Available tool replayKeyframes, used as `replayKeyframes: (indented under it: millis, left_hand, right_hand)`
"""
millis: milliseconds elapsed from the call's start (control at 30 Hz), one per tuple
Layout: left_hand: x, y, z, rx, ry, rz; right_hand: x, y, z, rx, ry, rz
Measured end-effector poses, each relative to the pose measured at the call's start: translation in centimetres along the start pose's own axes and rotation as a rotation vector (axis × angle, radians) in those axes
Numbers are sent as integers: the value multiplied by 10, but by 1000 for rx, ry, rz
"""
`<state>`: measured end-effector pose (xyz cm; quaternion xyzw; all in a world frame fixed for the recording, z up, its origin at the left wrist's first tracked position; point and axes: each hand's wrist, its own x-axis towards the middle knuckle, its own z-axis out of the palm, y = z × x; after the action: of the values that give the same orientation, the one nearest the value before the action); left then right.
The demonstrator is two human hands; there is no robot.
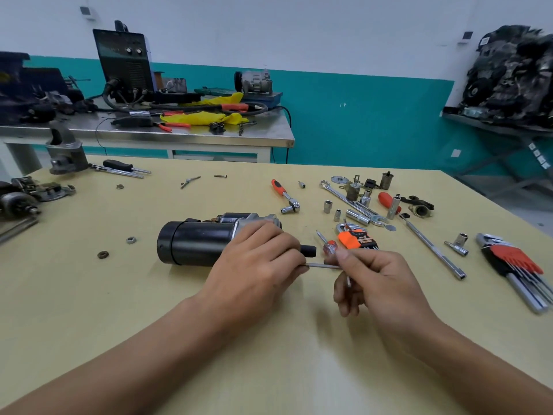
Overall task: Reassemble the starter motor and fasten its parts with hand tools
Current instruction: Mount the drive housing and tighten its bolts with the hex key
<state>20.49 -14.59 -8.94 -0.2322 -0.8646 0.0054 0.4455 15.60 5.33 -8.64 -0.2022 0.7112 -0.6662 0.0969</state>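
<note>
Nearest me, my right grip (pixel 386 283) pinches a thin hex key (pixel 321 266) between thumb and forefinger, aimed level at the starter motor (pixel 194 242), probably to drive a screw. My left grip (pixel 257 259) curls over the motor's nose end, steadying it where it lies sideways on the yellow surface (pixel 119 310).

I am facing a white-over-teal wall (pixel 359 115), a steel bench (pixel 191 136) standing along it, a pale yellow table (pixel 89 310) spreading below me.
</note>
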Motion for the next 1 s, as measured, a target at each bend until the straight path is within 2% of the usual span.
replayKeyframes:
  millis: [67, 133, 300, 367, 433, 500, 633, 733, 800, 933, 1000]
  left_hand:
    - [0, 0, 1, 2, 11, -10]
    - [0, 0, 2, 15, 13, -13]
    - [1, 1, 2, 50, -12, -9]
    - [1, 2, 1, 60, -25, 0]
    - [0, 1, 1, 64, -35, 12]
    - [-1, 1, -1, 64, -46, 11]
    - [0, 0, -2, 46, -64, 3]
    - [1, -2, -2, 15, -41, 9]
    - [0, -2, -2, 8, -36, 5]
    - [1, -1, -1, 13, -32, -5]
    - [1, -1, -1, 18, -34, -10]
  right_hand:
    - [4, 1, -6, 52, 5, 67]
    - [5, 4, -11, 17, 20, 53]
    - [-1, 11, -18, -546, 64, -349]
    - [-1, 10, -16, -654, 100, -528]
    - [-1, 8, -13, -673, 111, -629]
    - [-3, 6, -11, -570, 79, -547]
    - [0, -4, -6, -182, -27, -42]
    - [6, -6, -3, 66, -39, 173]
    - [8, -5, -8, 5, -24, 140]
    - [3, -1, -27, -443, -20, -204]
    - [1, 2, -31, -571, 5, -341]
